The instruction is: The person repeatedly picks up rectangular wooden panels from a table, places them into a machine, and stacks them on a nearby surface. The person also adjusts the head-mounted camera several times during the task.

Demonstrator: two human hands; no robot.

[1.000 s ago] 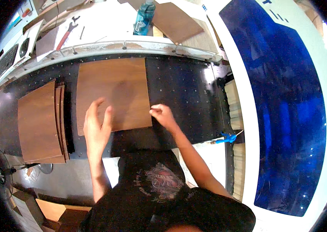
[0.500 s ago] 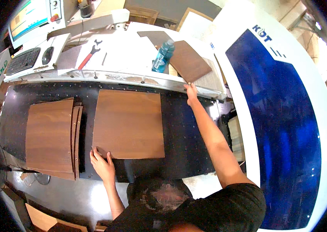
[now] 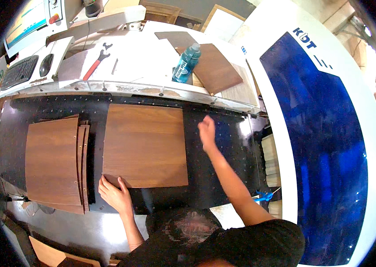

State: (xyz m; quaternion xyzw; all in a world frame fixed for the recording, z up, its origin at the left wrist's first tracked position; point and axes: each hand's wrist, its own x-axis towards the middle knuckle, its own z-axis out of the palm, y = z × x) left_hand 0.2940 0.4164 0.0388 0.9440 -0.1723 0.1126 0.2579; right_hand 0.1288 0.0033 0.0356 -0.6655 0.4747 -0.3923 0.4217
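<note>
A large square brown wood-grain panel (image 3: 145, 144) lies flat on the black table in front of me. My left hand (image 3: 116, 194) grips its near left corner, with the fingertips at the left edge and the thumb at the near edge. Beyond the panel's right edge, my right hand (image 3: 206, 132) is raised over the black surface, apart from the panel. Its fingers are curled in, and whether something small sits between them is hidden. Left of the large panel rests an uneven stack of similar brown panels (image 3: 52, 162), with small holes along their edges.
The black table (image 3: 228, 164) is bounded by a white ledge at the back. On that ledge are a blue bottle (image 3: 186, 64), a smaller brown board (image 3: 217, 69), a red-handled wrench (image 3: 94, 66), a keyboard (image 3: 20, 72) and a mouse (image 3: 46, 65). A white-and-blue machine cover (image 3: 321, 142) stands at right.
My right hand has left the smaller board's near corner on the ledge and come down nearer to me, over the black table. My left hand stays at the large panel's corner.
</note>
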